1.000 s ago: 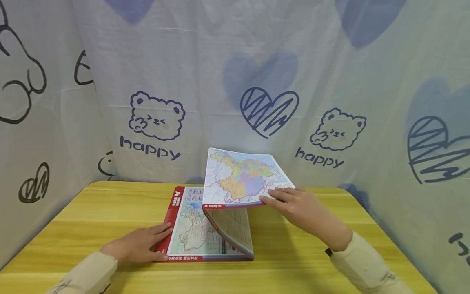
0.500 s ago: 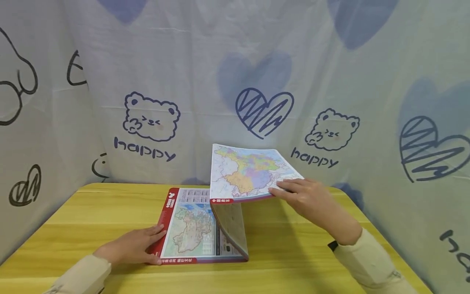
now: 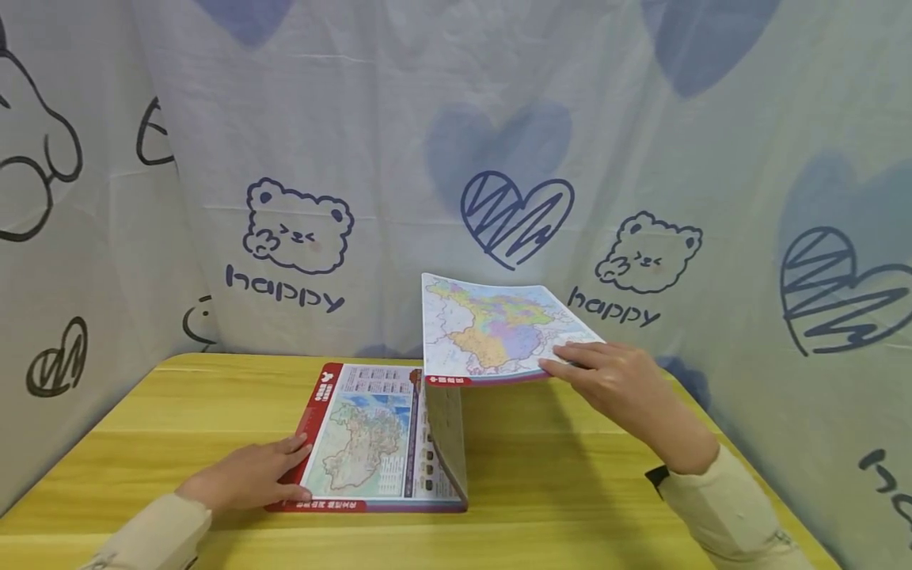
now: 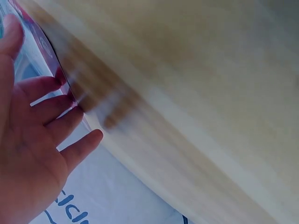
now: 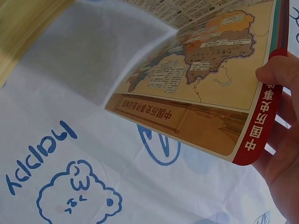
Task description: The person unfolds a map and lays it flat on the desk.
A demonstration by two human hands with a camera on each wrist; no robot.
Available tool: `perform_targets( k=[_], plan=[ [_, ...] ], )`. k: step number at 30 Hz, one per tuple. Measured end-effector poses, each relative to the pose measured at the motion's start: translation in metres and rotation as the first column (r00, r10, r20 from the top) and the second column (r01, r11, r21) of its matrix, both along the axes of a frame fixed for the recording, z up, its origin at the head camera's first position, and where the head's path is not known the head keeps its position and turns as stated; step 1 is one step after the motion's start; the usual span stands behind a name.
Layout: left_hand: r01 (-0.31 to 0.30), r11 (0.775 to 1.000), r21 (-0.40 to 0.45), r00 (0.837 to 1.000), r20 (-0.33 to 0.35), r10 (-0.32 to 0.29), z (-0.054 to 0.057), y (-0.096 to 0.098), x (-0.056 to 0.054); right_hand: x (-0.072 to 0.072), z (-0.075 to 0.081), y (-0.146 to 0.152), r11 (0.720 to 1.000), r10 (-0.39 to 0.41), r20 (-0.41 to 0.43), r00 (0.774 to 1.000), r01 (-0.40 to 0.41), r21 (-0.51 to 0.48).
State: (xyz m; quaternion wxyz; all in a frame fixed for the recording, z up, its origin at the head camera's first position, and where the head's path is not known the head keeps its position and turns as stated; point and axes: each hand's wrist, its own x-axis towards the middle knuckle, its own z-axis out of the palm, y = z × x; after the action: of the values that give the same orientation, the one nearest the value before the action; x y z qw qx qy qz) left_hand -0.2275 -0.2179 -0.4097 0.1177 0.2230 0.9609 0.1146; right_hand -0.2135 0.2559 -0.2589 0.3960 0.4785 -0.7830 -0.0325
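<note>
A folded map sheet (image 3: 366, 443) with a red border lies on the table, partly opened out. My left hand (image 3: 238, 479) rests on its red left edge with fingers extended; in the left wrist view the palm and spread fingers of the left hand (image 4: 35, 144) show beside that edge. Above the table, my right hand (image 3: 623, 392) pinches the right edge of the raised map panel (image 3: 492, 332), fingers on top. In the right wrist view the thumb (image 5: 280, 70) presses the underside, which bears a brown and orange map. The fold between the panels stands nearly upright.
The yellow wood-grain table (image 3: 157, 427) extends around the map on all sides. A pale cloth curtain (image 3: 413, 198) printed with hearts, bears and "happy" encloses the table's back and both sides.
My right hand has carried the raised panel rightward and slightly up, uncovering more of the lower sheet. The lower sheet and my left hand have shifted a little left.
</note>
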Motion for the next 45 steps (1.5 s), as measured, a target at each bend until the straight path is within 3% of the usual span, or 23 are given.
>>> perform_targets(
  k=[7,15,27,34,45],
  plan=[
    [-0.005,0.999,-0.045,0.996,-0.092,0.001,-0.001,-0.003,0.001,0.002,0.004,0.007,0.999,-0.032,-0.001,0.999,0.032,-0.031],
    [-0.014,0.996,-0.084,0.989,-0.149,0.001,-0.007,-0.015,0.002,0.004,0.005,0.017,0.996,-0.068,0.019,0.997,0.069,-0.051],
    [-0.13,0.98,-0.152,0.988,-0.107,0.115,-0.008,-0.038,0.006,0.003,0.001,0.03,0.993,-0.051,0.008,0.999,0.051,-0.103],
    [-0.144,0.978,-0.153,0.985,-0.113,0.127,-0.009,-0.053,0.004,0.003,-0.001,0.038,0.992,-0.058,0.0,0.998,0.058,-0.109],
    [-0.166,0.982,-0.092,0.986,-0.051,0.162,-0.017,-0.079,-0.004,0.005,-0.008,0.048,0.99,-0.085,0.009,0.996,0.085,-0.113]
  ],
)
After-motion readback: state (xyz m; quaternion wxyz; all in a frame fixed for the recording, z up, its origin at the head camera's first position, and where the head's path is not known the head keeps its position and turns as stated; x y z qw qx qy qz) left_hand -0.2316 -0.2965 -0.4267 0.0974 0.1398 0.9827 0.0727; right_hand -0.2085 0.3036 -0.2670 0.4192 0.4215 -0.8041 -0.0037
